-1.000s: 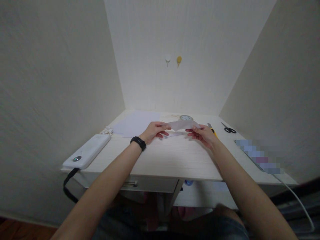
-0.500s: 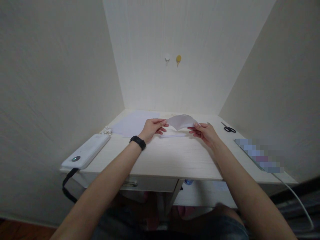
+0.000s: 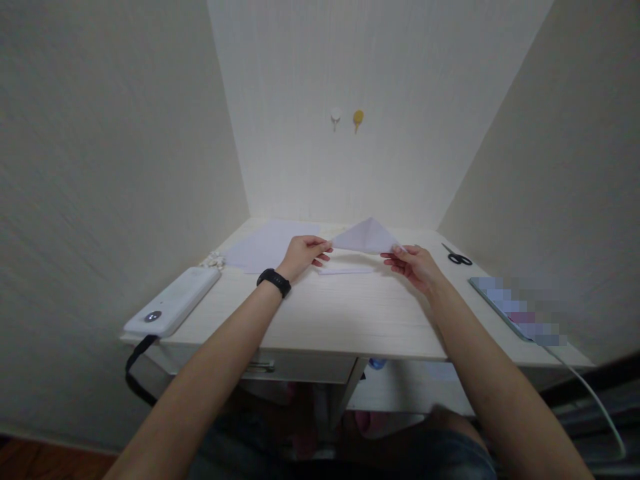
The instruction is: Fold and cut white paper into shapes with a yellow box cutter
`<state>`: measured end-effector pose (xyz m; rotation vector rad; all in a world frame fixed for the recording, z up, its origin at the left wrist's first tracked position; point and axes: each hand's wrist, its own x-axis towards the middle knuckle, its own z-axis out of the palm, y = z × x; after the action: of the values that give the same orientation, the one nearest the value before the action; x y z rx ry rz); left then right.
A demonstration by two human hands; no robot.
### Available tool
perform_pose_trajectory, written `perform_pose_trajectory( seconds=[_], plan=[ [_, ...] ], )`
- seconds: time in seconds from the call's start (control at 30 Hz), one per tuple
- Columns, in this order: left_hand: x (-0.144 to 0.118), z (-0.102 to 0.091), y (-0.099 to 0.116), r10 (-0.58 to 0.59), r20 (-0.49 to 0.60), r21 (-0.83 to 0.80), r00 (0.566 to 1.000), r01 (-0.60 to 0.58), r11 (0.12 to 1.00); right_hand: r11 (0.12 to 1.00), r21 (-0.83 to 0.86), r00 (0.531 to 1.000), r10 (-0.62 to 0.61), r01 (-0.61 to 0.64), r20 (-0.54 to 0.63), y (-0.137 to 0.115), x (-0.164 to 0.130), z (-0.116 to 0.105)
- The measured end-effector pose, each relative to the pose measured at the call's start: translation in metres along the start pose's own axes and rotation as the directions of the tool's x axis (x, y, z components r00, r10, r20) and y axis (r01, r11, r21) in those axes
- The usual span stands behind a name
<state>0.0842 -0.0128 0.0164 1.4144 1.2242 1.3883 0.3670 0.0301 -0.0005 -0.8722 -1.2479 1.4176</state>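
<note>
A sheet of white paper (image 3: 366,237), creased down its middle and shaped like a wide triangle with its point up, is held just above the desk. My left hand (image 3: 306,255), below a black wristband (image 3: 274,281), pinches its left corner between thumb and fingers. At the right corner, my right hand (image 3: 411,265) grips it the same way, the lower fingers loosely curled. Beneath the held paper a thin white paper strip (image 3: 346,271) lies on the desk. Larger flat white sheets (image 3: 260,243) lie behind my left hand.
Black-handled scissors (image 3: 457,258) and a phone (image 3: 515,313) with a white cable lie on the right. On the left are a white device (image 3: 173,303) with a black strap and a small white bundle (image 3: 215,260). Two hooks (image 3: 357,119) hang on the back wall.
The paper has swung from a sagging, curved shape with its point down to a flatter triangle with its point up. Both hands keep their hold and have barely moved.
</note>
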Motion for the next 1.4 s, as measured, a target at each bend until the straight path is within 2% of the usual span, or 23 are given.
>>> perform_pose_trajectory(
  seconds=[0.17,0.3,0.4,0.53,0.63,0.73,0.93,1.03,1.17,1.23,1.3,1.4],
  plan=[
    [0.002,0.001,-0.002,-0.014,0.008,0.012,1.0,0.013,1.0,1.0,0.028,0.997,0.011,-0.009,-0.072,0.004,0.004,0.002],
    [0.001,0.001,-0.006,0.015,0.053,-0.016,0.998,-0.014,1.0,0.992,0.124,0.991,-0.007,0.023,-0.13,0.008,0.008,0.004],
    [-0.002,0.0,-0.004,-0.016,0.165,-0.044,0.986,0.024,0.999,0.977,0.203,0.991,-0.037,0.064,-0.131,0.008,0.007,0.005],
    [-0.01,-0.001,0.002,-0.08,0.397,-0.122,0.914,0.14,0.983,0.974,0.214,0.996,-0.069,0.081,-0.062,0.005,0.002,0.009],
    [-0.014,0.003,0.004,-0.05,0.429,-0.129,0.902,0.115,0.985,0.986,0.152,0.998,-0.065,0.065,-0.01,0.005,-0.003,0.017],
    [-0.013,0.006,0.003,-0.016,0.383,-0.12,0.924,0.066,0.991,0.995,0.085,0.998,-0.052,0.049,0.042,0.007,-0.007,0.025],
    [-0.007,0.008,-0.003,0.058,0.209,-0.138,0.976,-0.029,0.99,0.999,0.025,0.994,-0.049,0.046,0.094,0.009,-0.011,0.035],
    [-0.005,0.006,-0.004,0.065,0.159,-0.186,0.985,-0.035,0.982,0.997,0.073,0.994,-0.045,0.039,0.095,0.01,-0.013,0.041],
    [-0.003,0.007,-0.006,0.061,0.0,-0.255,0.998,-0.059,0.965,0.95,0.31,0.999,-0.042,0.035,0.017,0.015,-0.017,0.061],
    [-0.002,0.008,-0.006,0.055,-0.073,-0.296,0.996,-0.074,0.952,0.923,0.384,0.997,-0.001,-0.029,0.076,0.017,-0.018,0.075],
    [-0.002,0.01,-0.006,0.054,-0.116,-0.337,0.992,-0.09,0.937,0.925,0.365,0.987,0.058,-0.109,0.149,0.019,-0.018,0.089],
    [-0.001,0.012,-0.006,0.061,-0.149,-0.369,0.987,-0.113,0.923,0.943,0.301,0.984,0.095,-0.138,0.154,0.021,-0.013,0.108]
  ],
)
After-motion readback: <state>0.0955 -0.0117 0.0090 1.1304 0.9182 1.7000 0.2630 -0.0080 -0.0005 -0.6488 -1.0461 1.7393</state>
